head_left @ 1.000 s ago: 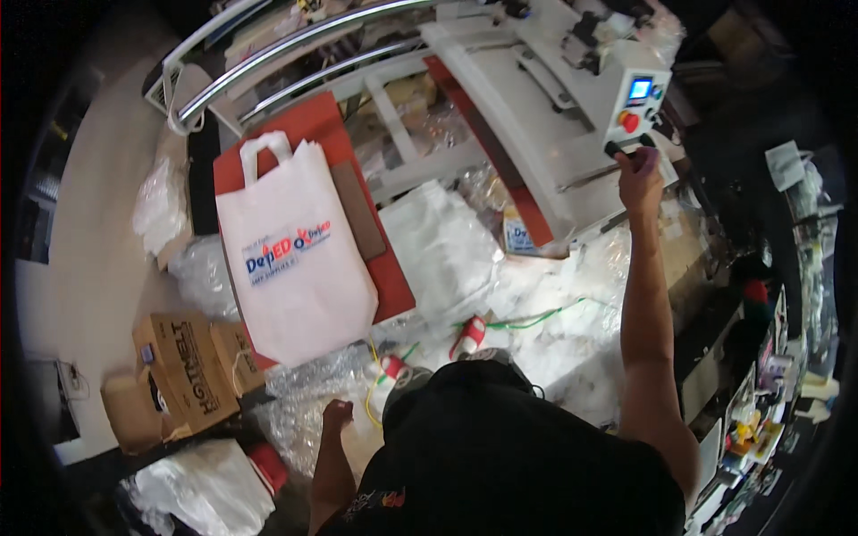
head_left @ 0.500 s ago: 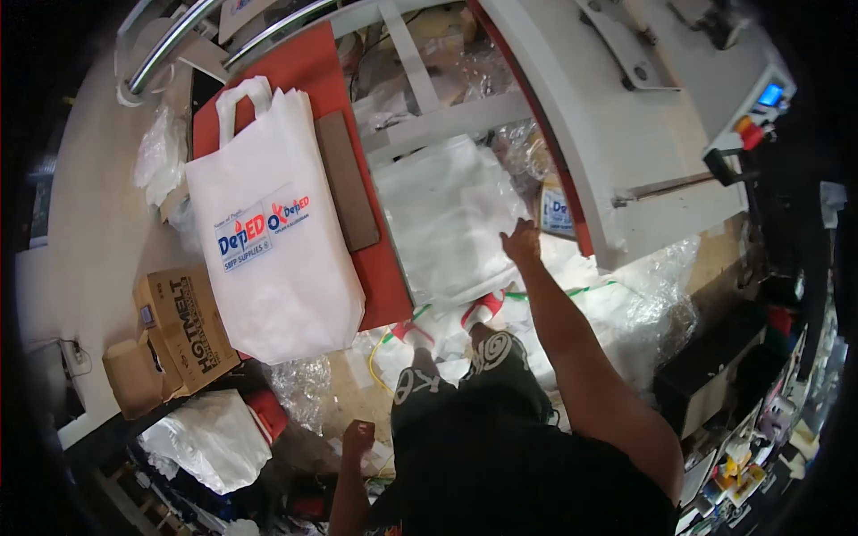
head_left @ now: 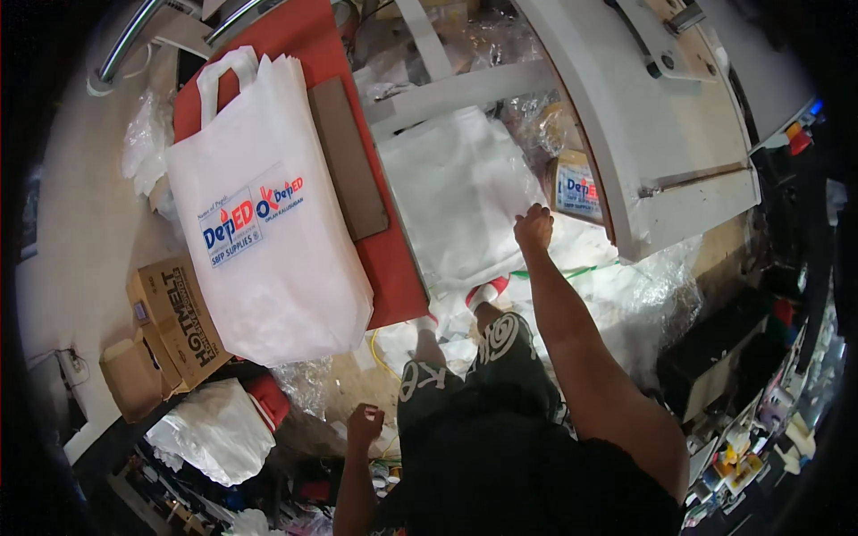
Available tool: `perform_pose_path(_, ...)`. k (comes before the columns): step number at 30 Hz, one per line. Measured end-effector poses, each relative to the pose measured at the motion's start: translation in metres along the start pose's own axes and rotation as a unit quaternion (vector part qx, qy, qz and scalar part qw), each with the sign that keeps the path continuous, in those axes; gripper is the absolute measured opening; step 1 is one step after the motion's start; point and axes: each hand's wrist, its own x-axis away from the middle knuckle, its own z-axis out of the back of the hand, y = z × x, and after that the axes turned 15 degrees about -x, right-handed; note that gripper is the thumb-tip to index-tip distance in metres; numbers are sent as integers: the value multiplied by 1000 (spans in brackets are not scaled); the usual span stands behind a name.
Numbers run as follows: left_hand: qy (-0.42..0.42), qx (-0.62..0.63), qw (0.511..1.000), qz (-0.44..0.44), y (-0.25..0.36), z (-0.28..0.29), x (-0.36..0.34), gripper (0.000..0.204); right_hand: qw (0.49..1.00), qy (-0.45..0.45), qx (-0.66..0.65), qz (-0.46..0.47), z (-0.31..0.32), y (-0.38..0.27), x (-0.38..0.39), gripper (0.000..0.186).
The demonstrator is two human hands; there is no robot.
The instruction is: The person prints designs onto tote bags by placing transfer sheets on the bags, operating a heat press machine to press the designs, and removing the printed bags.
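Note:
A stack of flat white sheet-like bags lies in the gap between the red board and the grey table. My right hand is at the stack's near right corner, fingers curled together; whether they pinch its edge is hidden. Low at my left side, away from the stack, my left hand has its fingers curled in, with nothing visible in them. White handled bags with blue and red print lie piled on the red board, left of the flat stack.
A brown flat strip lies beside the printed bags. An opened cardboard box and a white plastic bundle are at the left. Beyond my right hand is a small printed carton, under the grey table's edge. Clear plastic covers the floor.
The whole view has shifted slightly. My right hand's fingers, spread before, are now curled in at the stack's corner. My left hand stays low at my side.

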Motion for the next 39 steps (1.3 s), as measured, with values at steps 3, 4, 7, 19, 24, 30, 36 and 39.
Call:
perform_pose_path(3, 8, 11, 1000, 9, 12, 10, -12, 25, 997, 75, 7, 13, -14, -5, 10, 46)
perform_pose_path(4, 8, 18, 1000, 22, 11, 12, -11, 25, 998, 62, -20, -14, -13, -12, 14, 47)
perform_pose_path(7, -8, 7, 1000, 24, 23, 15, -12, 25, 998, 42, 4, -44, -7, -9, 7, 49)
perform_pose_path(19, -60, -9, 998, 22, -19, -14, 0, 22, 989, 12, 146, -29, -20, -21, 11, 42)
perform_pose_path(24, -19, 63, 998, -1, 33, 0, -40, 28, 937, -243, -250, 1, 41, -46, 65, 39)
perform_pose_path(30, -267, 472, 840, 8, 147, 38, -98, 58, 723, -412, -533, -152, 166, -29, 211, 40)
perform_pose_path(36, -194, 299, 918, -174, 183, 75, -81, 40, 750, -328, -542, -192, 205, -26, 229, 45)
perform_pose_path(39, -239, 359, 890, -151, 161, 97, -66, 40, 775, -322, -533, -111, 226, -52, 254, 56)
